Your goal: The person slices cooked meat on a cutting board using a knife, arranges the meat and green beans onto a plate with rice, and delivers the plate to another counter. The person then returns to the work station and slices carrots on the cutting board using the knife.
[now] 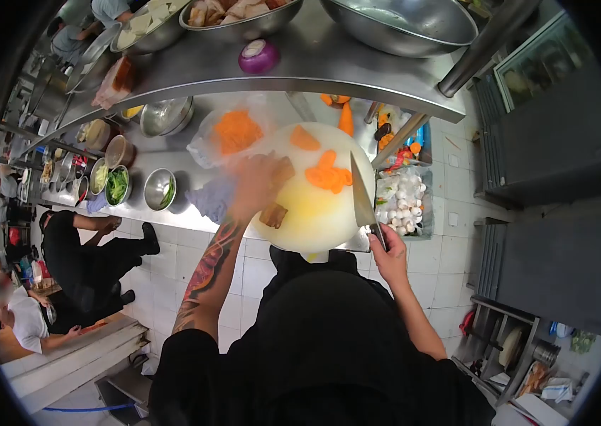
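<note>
– Orange carrot slices (329,172) on the round cutting board (329,231), just left of the knife (363,202). Right hand (390,258)?
– Wrapped round the knife's handle.
– Left hand (250,183)?
– Blurred, near a brown block (273,215); can't tell whether gripping anything.
– Best technique?
– Probably: rest the blade low, curl left fingertips well clear, steady the board.

Carrot slices (329,175) are orange, the knife handle (378,235) black

The sleeves (185,358) are black and short, the left forearm (208,273) tattooed.
</note>
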Available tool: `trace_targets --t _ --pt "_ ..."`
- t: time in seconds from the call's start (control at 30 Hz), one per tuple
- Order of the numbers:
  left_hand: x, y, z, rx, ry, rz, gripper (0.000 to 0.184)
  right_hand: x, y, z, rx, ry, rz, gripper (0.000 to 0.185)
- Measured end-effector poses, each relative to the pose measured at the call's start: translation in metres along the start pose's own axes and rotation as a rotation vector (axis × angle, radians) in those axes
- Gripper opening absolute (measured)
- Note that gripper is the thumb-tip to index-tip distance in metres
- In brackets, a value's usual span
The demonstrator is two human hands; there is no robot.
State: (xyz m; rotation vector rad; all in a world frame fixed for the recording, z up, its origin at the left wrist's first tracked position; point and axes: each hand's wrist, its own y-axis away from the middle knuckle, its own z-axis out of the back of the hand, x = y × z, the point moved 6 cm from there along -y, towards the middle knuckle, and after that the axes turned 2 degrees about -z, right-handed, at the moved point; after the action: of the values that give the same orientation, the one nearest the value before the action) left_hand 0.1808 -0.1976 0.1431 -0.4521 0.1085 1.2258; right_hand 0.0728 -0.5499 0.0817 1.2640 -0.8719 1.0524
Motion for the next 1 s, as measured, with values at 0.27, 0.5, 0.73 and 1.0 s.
trace_targets --t 0.27,0.5,0.73,1.0 --pt "-0.12 0.032 0.005 -0.146 0.435 -0.168 0.047 0.016 0.016 -0.007 -0.001 -0.218 -0.053 0.036" --pt "-0.042 0.076 0.012 -0.329 0.299 -0.015 0.027 -0.007 0.041 0.062 -0.204 -0.087 0.008 0.036" --pt "0.122 0.127 -0.016 -0.077 -0.267 0.319 0.055 -0.004 0.035 0.081 -0.325 -0.223 -0.077 0.02" --pt "0.125 0.248 -0.026 -0.287 0.183 0.519 0.023 -0.001 0.032 0.085 -0.178 -0.102 -0.073 0.036"
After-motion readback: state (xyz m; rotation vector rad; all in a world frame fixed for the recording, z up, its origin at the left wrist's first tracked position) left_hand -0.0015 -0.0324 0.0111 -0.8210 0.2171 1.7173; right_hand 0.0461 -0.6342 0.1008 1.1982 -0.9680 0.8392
